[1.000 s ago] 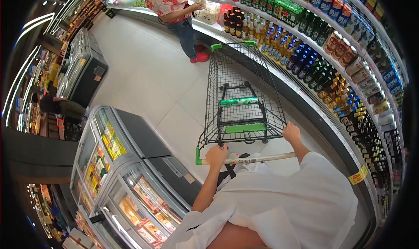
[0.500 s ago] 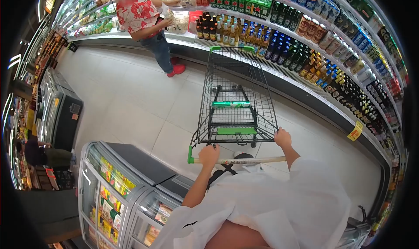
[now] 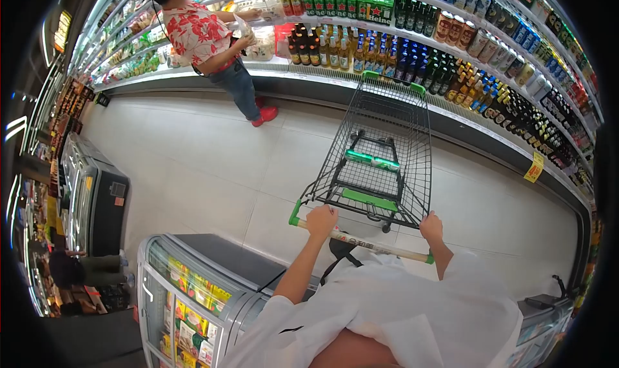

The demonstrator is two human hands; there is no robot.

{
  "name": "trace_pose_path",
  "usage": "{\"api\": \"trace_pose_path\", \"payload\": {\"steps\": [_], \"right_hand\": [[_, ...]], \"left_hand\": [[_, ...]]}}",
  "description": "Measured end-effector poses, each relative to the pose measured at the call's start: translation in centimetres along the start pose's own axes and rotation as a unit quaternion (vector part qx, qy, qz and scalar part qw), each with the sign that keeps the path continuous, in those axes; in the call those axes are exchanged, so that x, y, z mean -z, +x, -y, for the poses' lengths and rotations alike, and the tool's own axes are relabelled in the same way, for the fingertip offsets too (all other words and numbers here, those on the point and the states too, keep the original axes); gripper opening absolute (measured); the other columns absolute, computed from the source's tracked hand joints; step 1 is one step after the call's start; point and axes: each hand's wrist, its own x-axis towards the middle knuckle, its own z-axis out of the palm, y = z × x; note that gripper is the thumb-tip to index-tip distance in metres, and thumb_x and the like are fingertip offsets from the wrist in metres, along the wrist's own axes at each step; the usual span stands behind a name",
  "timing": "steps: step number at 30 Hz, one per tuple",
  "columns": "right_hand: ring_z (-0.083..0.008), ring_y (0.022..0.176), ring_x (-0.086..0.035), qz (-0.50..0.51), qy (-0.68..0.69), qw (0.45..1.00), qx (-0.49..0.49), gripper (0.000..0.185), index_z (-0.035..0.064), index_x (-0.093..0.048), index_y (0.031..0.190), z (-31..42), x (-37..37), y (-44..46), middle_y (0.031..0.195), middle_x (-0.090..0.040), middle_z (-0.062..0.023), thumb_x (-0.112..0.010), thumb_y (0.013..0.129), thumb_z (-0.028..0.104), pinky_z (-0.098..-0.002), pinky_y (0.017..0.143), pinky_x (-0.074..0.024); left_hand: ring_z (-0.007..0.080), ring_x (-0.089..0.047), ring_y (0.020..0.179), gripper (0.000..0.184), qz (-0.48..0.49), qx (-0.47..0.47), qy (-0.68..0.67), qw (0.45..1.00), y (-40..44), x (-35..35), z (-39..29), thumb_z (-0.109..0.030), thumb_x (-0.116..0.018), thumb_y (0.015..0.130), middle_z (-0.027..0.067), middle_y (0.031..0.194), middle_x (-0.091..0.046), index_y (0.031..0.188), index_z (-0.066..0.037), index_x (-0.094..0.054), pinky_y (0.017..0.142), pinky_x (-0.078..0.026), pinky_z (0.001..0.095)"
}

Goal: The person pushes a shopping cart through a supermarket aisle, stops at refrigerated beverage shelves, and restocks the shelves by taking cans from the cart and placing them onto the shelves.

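Observation:
A black wire shopping cart [image 3: 380, 149] with green corners stands in front of me, its far end close to the drinks shelf. Two green cans [image 3: 372, 160] lie end to end inside it. My left hand [image 3: 322, 221] is closed near the left end of the pale cart handle [image 3: 367, 242]. At the right, my right hand [image 3: 431, 227] is closed at the cart's rear corner, near the handle's right end; its exact hold is partly hidden.
A refrigerated shelf [image 3: 451, 113] of bottles and cans curves along the far side and right. A person in a red floral shirt [image 3: 200, 36] stands at it. Glass-topped freezers [image 3: 187, 284] are at lower left; another person [image 3: 90, 269] is at far left.
The cart has turned, its front swinging right toward the bottles. The view has shifted, bringing the person in the floral shirt further left. Both my hands remain closed at the cart's rear.

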Motion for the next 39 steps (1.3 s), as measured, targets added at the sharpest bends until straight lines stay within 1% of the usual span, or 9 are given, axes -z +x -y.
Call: {"api": "trace_pose_path", "payload": {"steps": [9, 13, 16, 19, 23, 25, 32, 37, 39], "right_hand": [[-0.047, 0.087, -0.064, -0.014, 0.008, 0.996, -0.089, 0.03, -0.0033, -0.052, 0.102, 0.1, -2.0, -2.9, 0.091, -0.065, -0.0288, -0.049, 0.098, 0.026, -0.0536, 0.077, -0.0516], [-0.0451, 0.09, -0.065, -0.008, 0.023, 0.988, -0.15, 0.031, -0.0022, -0.05, 0.108, 1.4, -3.1, -3.9, 0.098, -0.065, -0.0273, -0.049, 0.097, 0.027, -0.0521, 0.078, -0.0527], [-0.0451, 0.089, -0.066, -0.014, 0.035, 0.98, -0.196, 0.03, -0.0024, -0.049, 0.109, 3.3, -3.5, -5.7, 0.099, -0.065, -0.0271, -0.05, 0.096, 0.025, -0.0518, 0.079, -0.053], [-0.0455, 0.088, -0.066, -0.024, 0.039, 0.976, -0.214, 0.03, -0.0038, -0.049, 0.109, 4.3, -4.1, -5.7, 0.099, -0.065, -0.0272, -0.051, 0.094, 0.022, -0.0516, 0.08, -0.0533], [-0.0466, 0.085, -0.066, -0.047, 0.056, 0.966, -0.249, 0.032, -0.0065, -0.049, 0.107, 6.4, -4.5, -5.7, 0.094, -0.066, -0.0296, -0.053, 0.092, 0.021, -0.0531, 0.079, -0.0521], [-0.0465, 0.091, -0.065, -0.027, 0.075, 0.953, -0.293, 0.032, -0.0057, -0.048, 0.109, 8.2, -4.2, -4.8, 0.1, -0.065, -0.0284, -0.052, 0.092, 0.021, -0.0527, 0.082, -0.0519], [-0.0479, 0.098, -0.064, -0.023, 0.139, 0.913, -0.383, 0.036, -0.0064, -0.047, 0.111, 14.0, -4.0, -2.4, 0.109, -0.062, -0.0301, -0.051, 0.092, 0.023, -0.052, 0.088, -0.0505], [-0.0475, 0.095, -0.065, -0.028, 0.163, 0.884, -0.438, 0.037, -0.0058, -0.048, 0.11, 18.5, -3.1, -0.5, 0.109, -0.063, -0.0297, -0.051, 0.09, 0.025, -0.0522, 0.086, -0.0515], [-0.0473, 0.095, -0.065, -0.029, 0.164, 0.872, -0.46, 0.038, -0.0058, -0.048, 0.11, 20.3, -1.6, 0.8, 0.109, -0.063, -0.0295, -0.051, 0.09, 0.026, -0.052, 0.087, -0.0516]], "left_hand": [[0.0351, -0.068, 0.068, 0.034, 0.064, -0.119, 0.017, 0.991, 6.0, 0.4, -1.0, -0.035, -0.059, 0.083, 0.0185, 0.073, -0.068, 0.074, -0.005, -0.071, 0.065, -0.054, 0.0476], [0.0351, -0.068, 0.068, 0.035, 0.096, -0.173, 0.042, 0.979, 9.3, 0.4, -0.9, -0.035, -0.059, 0.083, 0.0189, 0.072, -0.067, 0.072, -0.004, -0.07, 0.065, -0.054, 0.0479], [0.0335, -0.067, 0.064, 0.035, 0.086, -0.227, 0.059, 0.968, 11.9, 0.2, -1.1, -0.037, -0.059, 0.082, 0.0156, 0.068, -0.067, 0.07, -0.007, -0.07, 0.063, -0.054, 0.0455], [0.0347, -0.067, 0.067, 0.033, 0.119, -0.254, 0.065, 0.958, 15.2, 0.9, -2.3, -0.034, -0.059, 0.082, 0.0187, 0.071, -0.067, 0.073, -0.005, -0.071, 0.065, -0.053, 0.0475], [0.0339, -0.067, 0.065, 0.034, 0.103, -0.261, 0.015, 0.96, 19.0, 1.0, -3.9, -0.035, -0.058, 0.082, 0.018, 0.068, -0.066, 0.073, -0.005, -0.071, 0.063, -0.053, 0.0467], [0.0332, -0.067, 0.063, 0.033, 0.117, -0.309, 0.019, 0.944, 22.1, 1.3, -4.8, -0.035, -0.058, 0.082, 0.0169, 0.067, -0.067, 0.072, -0.006, -0.07, 0.061, -0.053, 0.0456], [0.0333, -0.068, 0.066, 0.037, 0.133, -0.353, 0.096, 0.921, 30.9, 1.8, -9.5, -0.039, -0.06, 0.081, 0.0161, 0.07, -0.068, 0.072, -0.006, -0.072, 0.064, -0.055, 0.0446], [0.0344, -0.068, 0.068, 0.036, 0.089, -0.401, 0.074, 0.909, 37.2, 1.9, -12.1, -0.039, -0.06, 0.081, 0.0171, 0.069, -0.068, 0.073, -0.006, -0.072, 0.066, -0.055, 0.0447], [0.0341, -0.068, 0.068, 0.036, 0.111, -0.407, 0.084, 0.903, 39.7, 3.0, -14.2, -0.039, -0.06, 0.081, 0.0168, 0.069, -0.068, 0.073, -0.007, -0.073, 0.066, -0.055, 0.0447]]}}
